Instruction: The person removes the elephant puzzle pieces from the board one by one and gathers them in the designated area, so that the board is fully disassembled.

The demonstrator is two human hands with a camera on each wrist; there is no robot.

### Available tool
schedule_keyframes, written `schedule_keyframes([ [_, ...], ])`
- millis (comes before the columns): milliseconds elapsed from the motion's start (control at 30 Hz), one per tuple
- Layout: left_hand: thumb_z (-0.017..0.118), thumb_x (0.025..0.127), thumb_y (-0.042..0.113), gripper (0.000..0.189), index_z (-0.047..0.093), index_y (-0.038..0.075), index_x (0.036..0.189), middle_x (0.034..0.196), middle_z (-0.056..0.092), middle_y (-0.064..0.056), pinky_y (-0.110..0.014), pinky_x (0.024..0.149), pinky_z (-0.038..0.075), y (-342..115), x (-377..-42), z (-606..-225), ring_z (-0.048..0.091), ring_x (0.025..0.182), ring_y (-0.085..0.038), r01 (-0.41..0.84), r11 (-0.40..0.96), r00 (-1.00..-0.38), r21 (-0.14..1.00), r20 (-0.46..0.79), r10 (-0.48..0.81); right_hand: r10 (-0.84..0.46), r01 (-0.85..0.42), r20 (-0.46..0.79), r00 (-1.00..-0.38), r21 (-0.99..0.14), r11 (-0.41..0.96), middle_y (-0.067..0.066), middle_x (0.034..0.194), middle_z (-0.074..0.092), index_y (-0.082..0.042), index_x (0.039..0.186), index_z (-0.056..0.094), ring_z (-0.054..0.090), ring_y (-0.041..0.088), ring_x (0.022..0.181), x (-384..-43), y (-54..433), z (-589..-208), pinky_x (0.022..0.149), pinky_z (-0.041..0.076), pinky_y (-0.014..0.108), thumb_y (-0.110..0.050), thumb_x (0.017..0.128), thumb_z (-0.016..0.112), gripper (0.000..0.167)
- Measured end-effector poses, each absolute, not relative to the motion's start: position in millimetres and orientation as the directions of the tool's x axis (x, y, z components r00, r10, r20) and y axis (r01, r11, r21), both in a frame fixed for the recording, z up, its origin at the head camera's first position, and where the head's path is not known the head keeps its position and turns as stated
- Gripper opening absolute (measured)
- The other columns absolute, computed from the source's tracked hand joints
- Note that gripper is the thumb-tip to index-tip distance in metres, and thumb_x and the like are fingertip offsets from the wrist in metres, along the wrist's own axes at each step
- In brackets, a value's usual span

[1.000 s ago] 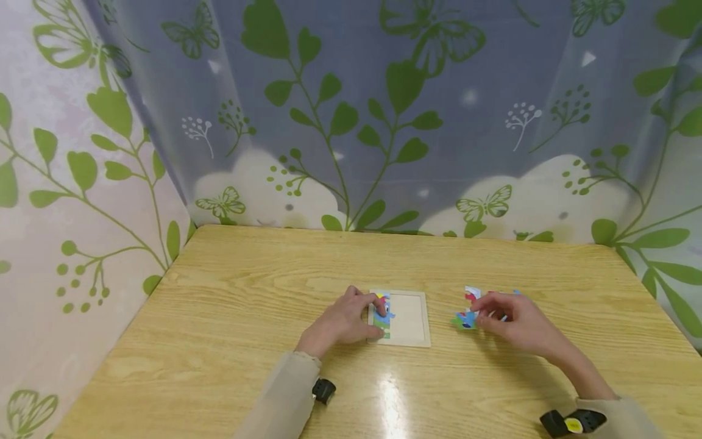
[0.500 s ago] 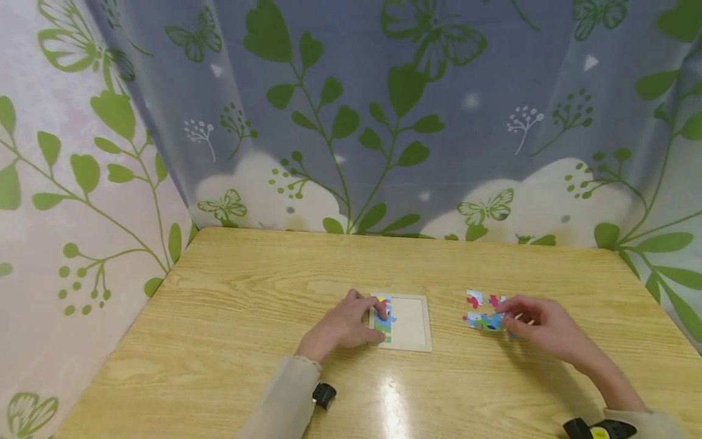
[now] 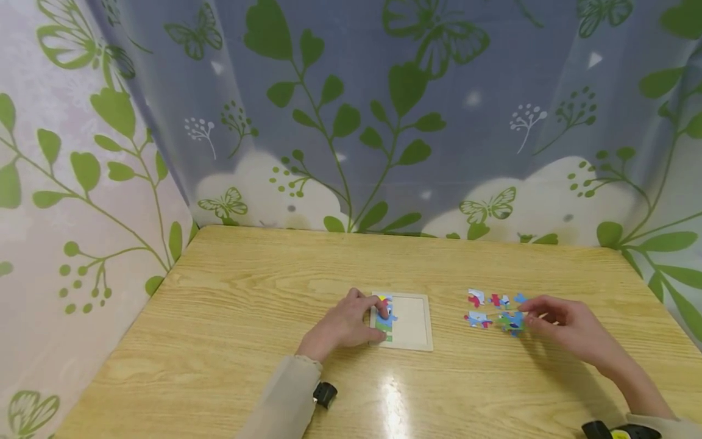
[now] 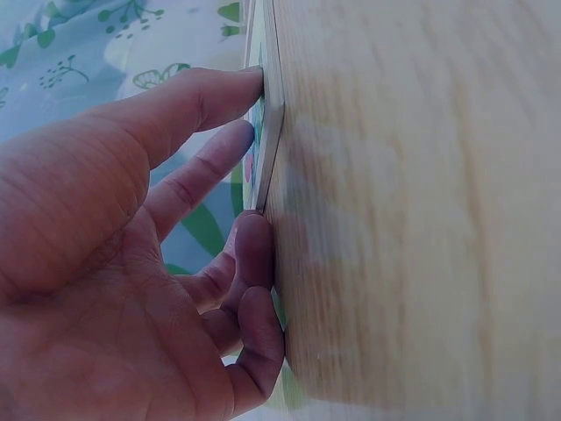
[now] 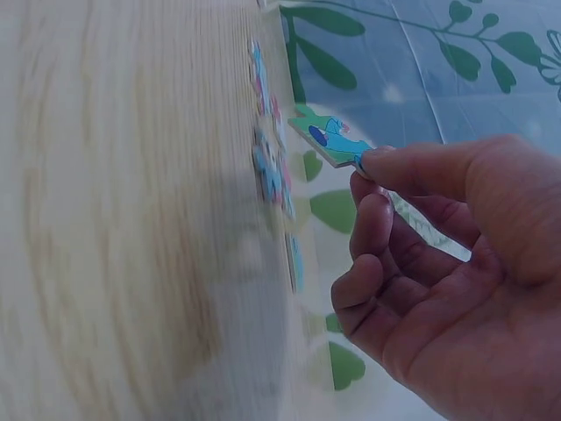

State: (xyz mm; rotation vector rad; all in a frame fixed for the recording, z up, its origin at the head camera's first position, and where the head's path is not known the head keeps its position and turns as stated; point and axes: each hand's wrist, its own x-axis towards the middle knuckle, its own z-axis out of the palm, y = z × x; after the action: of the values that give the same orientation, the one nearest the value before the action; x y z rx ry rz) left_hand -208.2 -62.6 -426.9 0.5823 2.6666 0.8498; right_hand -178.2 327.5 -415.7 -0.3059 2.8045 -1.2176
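Note:
My left hand (image 3: 345, 320) rests on the left side of a square wooden puzzle tray (image 3: 430, 323). Its thumb and index finger touch the top, over a joined column of puzzle pieces (image 3: 385, 326) in blue, green, red and yellow. In the left wrist view the other fingers bend beside the tray's edge (image 4: 273, 132). Well to the right, my right hand (image 3: 573, 326) pinches a green and blue puzzle piece (image 5: 329, 139) between thumb and fingers. That piece is lifted and tilted above the tabletop, over other loose pieces, which it partly hides in the head view.
Several loose puzzle pieces, including a white and red one (image 3: 476, 297) and a light blue one (image 3: 520, 297), lie right of the tray on the wooden table (image 3: 263, 274). A patterned curtain (image 3: 351, 122) hangs behind the table's far edge.
My right hand has moved right with the pinched puzzle piece, crossing above the loose pieces and uncovering more of them. The left hand stays on the tray.

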Motion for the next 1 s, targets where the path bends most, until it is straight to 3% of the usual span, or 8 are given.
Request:
schedule_keyframes([
  [433, 0.069, 0.074, 0.034, 0.025, 0.056, 0.031, 0.094, 0.102, 0.038, 0.0, -0.033, 0.065, 0.035, -62.5, -209.2, -427.7, 0.04, 0.086, -0.018, 0.29, 0.751, -0.88, 0.593, -0.142, 0.452, -0.156, -0.138, 0.038, -0.987, -0.698, 0.702, 0.008, 0.09, 0.061, -0.011, 0.106, 0.059, 0.057, 0.016, 0.073, -173.9, 349.4, -419.8, 0.055, 0.043, 0.027, -0.03, 0.085, 0.058, 0.028],
  [1000, 0.069, 0.074, 0.034, 0.025, 0.055, 0.031, 0.095, 0.102, 0.037, 0.0, -0.032, 0.064, 0.035, -62.2, -208.9, -427.3, 0.04, 0.086, -0.018, 0.294, 0.754, -0.878, 0.588, -0.145, 0.456, -0.127, -0.068, -0.03, -0.991, -0.712, 0.699, 0.008, 0.09, 0.062, -0.009, 0.11, 0.057, 0.058, 0.017, 0.073, -174.7, 365.3, -426.6, 0.055, 0.041, 0.028, -0.034, 0.085, 0.057, 0.034],
])
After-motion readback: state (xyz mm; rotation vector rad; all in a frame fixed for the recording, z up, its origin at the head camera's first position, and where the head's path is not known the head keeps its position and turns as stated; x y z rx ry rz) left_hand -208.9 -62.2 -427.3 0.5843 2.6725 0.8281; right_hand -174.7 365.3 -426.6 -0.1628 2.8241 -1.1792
